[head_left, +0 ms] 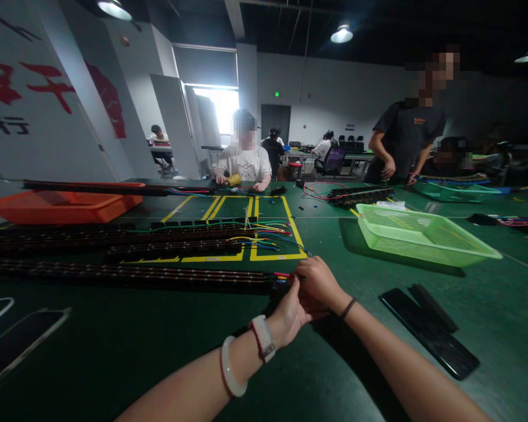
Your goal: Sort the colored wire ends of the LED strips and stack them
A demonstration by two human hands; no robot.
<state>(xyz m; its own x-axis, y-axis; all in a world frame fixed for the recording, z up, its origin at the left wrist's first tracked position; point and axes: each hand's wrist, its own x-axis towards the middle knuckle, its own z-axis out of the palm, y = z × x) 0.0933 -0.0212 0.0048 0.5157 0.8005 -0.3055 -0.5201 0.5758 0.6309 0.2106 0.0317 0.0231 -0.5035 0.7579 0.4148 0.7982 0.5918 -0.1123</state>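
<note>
A long black strip with rows of shiny points runs in from the left across the green table. Short red wires come out of its right end and pass in between my hands. My left hand, with a watch and a pale bangle on its wrist, is closed around that end from below, thumb raised. My right hand meets it from above, its fingers pinched on the wires. The exact spot of the grip is covered by my fingers. Beyond lie more black strips with coloured wire ends.
A light green basket stands to the right, an orange basket at far left. A black phone and a dark bar lie near my right forearm. Yellow tape marks the table. Across it sits a person; another stands right.
</note>
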